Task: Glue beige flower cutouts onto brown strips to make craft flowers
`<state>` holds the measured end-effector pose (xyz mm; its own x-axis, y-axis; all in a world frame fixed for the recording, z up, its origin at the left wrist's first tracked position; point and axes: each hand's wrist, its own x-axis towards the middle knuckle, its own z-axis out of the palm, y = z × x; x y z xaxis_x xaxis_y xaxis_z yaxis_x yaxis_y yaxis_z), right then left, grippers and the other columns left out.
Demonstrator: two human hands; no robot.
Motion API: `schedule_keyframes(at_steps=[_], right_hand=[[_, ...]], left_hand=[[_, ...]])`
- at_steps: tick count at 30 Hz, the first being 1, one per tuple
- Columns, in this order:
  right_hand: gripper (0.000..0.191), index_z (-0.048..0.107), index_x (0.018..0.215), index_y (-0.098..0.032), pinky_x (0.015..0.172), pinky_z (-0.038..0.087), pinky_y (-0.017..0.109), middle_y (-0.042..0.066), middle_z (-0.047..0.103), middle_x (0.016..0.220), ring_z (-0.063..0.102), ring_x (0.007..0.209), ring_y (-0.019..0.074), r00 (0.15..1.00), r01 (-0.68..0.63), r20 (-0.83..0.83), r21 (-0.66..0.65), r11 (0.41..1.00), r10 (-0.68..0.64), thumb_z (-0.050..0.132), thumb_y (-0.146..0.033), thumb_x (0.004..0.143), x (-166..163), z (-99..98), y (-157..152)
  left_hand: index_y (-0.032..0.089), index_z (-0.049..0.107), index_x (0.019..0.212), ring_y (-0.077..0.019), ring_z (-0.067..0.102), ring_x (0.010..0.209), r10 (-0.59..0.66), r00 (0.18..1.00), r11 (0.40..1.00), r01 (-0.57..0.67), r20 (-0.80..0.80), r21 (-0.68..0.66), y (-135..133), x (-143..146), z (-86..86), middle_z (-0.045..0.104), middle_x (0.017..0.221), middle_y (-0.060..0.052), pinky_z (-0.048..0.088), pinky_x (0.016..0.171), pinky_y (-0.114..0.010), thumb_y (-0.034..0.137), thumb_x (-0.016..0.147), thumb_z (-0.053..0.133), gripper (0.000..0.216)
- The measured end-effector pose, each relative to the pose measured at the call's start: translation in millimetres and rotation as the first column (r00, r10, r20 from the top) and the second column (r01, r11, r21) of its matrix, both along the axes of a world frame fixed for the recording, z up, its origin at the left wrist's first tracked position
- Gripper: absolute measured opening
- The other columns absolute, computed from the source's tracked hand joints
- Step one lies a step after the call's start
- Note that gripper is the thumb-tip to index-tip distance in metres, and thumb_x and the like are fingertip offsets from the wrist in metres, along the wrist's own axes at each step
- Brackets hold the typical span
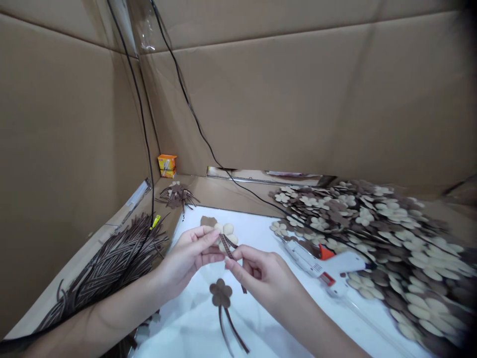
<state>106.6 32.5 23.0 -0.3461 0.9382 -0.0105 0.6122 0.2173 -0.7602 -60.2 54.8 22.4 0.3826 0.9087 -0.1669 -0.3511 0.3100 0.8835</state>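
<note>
Between the thumb and fingers of my left hand (pixel 192 256) is a cream flower cutout (pixel 230 231), held up over the white board. My right hand (pixel 257 268) pinches a dark brown strip with pale stitching (pixel 227 246), which lies across the flower; its end hangs below my fingers. Whether the strip is fixed to the flower, I cannot tell. Just below my hands, a brown flower with two strip tails (pixel 220 293) lies on the white board (pixel 194 323).
A white glue gun (pixel 320 263) rests at the right beside a large heap of brown and cream flowers (pixel 372 219). Many loose strips (pixel 122 248) are piled at left. Behind stand an orange box (pixel 167 165) and a small flower pile (pixel 177 195). A black cable (pixel 201 130) crosses over.
</note>
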Motion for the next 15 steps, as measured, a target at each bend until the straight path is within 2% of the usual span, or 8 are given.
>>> schedule_keyframes(at_steps=[6, 15], right_hand=[[0.028, 0.056, 0.071, -0.019, 0.042, 0.024, 0.019, -0.006, 0.044, 0.046, 0.035, 0.042, 0.0081, 0.997, -0.027, -0.07, -0.067, 0.997, 0.022, 0.044, -0.039, 0.085, 0.5, 0.8, 4.2], [0.03, 0.052, 0.069, -0.018, 0.041, 0.024, 0.019, -0.006, 0.037, 0.047, 0.031, 0.043, 0.0079, 0.988, -0.06, -0.147, -0.094, 0.994, 0.046, 0.043, -0.041, 0.085, 4.1, -1.2, 3.4]], left_hand=[[0.011, 0.06, 0.088, -0.0112, 0.061, 0.074, 0.001, 1.0, 0.998, 0.001, 0.021, -0.065, -2.4, -1.2, 4.1, 0.065, 0.084, -0.007, 0.049, 0.074, -0.023, 0.026, 0.075, 0.066, 0.022], [0.012, 0.061, 0.087, -0.0104, 0.061, 0.073, -0.017, 0.999, 0.999, 0.018, 0.032, -0.045, -0.9, -3.9, 5.4, 0.065, 0.082, -0.005, 0.05, 0.072, -0.022, 0.025, 0.074, 0.067, 0.019]])
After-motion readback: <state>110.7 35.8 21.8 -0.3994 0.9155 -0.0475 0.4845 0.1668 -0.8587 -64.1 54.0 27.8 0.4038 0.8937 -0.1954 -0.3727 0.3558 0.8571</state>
